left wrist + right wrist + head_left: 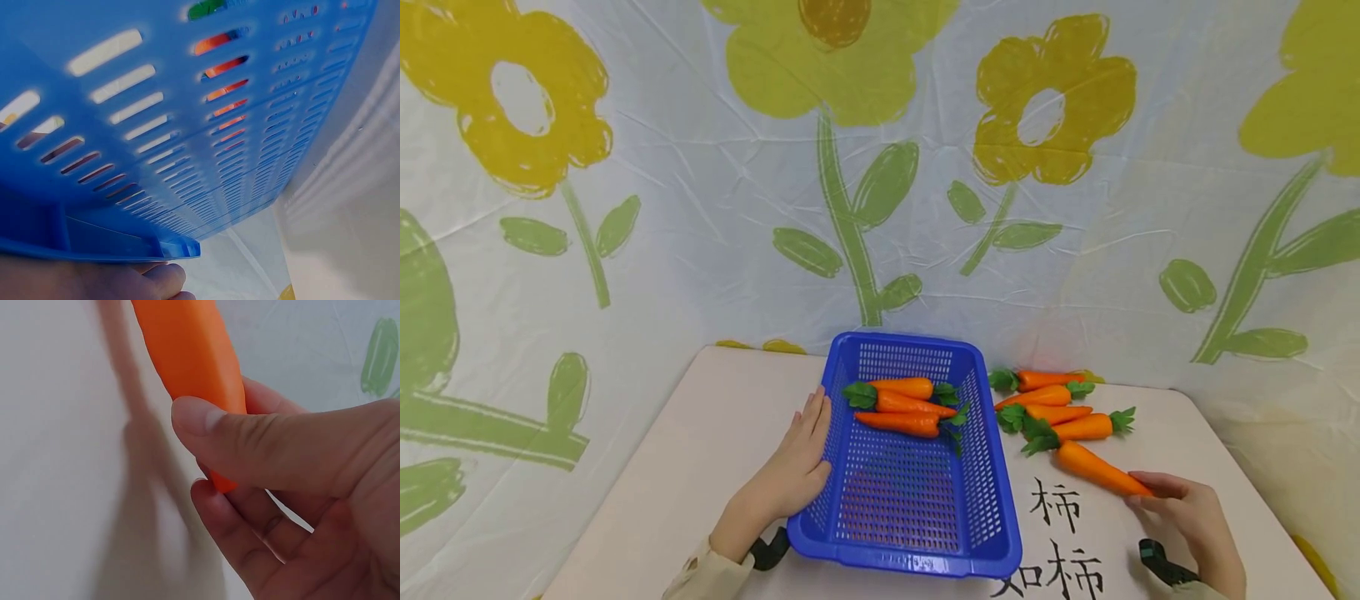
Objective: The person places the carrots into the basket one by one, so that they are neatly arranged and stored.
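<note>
A blue plastic basket (pixel 904 562) with slotted walls holds three orange carrots (pixel 906 388) with green leaves, lying across its far half. My left hand (pixel 793 467) rests along the basket's left rim with its fingers stretched out; the left wrist view shows fingers (pixel 165 281) right at the rim. To the right of the basket, my right hand (pixel 1187 508) pinches the narrow tip of another carrot (pixel 1101 468) between thumb and fingers. Its leafy end points away, toward the other carrots. Up close in the right wrist view, the thumb (pixel 206 422) presses on the carrot's side.
Several more carrots (pixel 1047 395) lie in a loose row on the table (pixel 722 450), just right of the basket. Black written characters (pixel 1056 504) mark the tabletop near my right hand. A cloth with printed flowers (pixel 700 250) hangs behind the table.
</note>
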